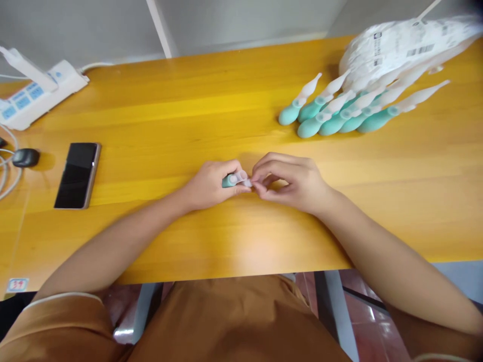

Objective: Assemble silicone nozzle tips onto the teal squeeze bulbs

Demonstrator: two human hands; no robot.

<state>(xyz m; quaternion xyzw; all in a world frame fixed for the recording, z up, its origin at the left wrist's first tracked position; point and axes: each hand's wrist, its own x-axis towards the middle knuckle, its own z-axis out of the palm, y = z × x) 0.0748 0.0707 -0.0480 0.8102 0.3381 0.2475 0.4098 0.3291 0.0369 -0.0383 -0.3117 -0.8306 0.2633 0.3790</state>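
In the head view my left hand [215,185] is closed round a bulb syringe [238,177] with a teal bulb and a translucent whitish nozzle. Most of the bulb is hidden inside my fingers. The nozzle points right, towards my right hand [290,181], whose thumb and fingertips pinch together at its small end. Fingers cover the exact point of contact. Further back on the right, several similar bulb syringes [309,127] stand in a tight group, teal bulbs down and pale nozzles leaning up to the right.
Behind the group lies a white plastic bag [381,53] with printed labels. A dark phone [77,176] rests on the wooden table [169,115] at left. Beyond it are a white power strip [45,95], a cable, and a small black object [25,158]. A wall borders the back edge.
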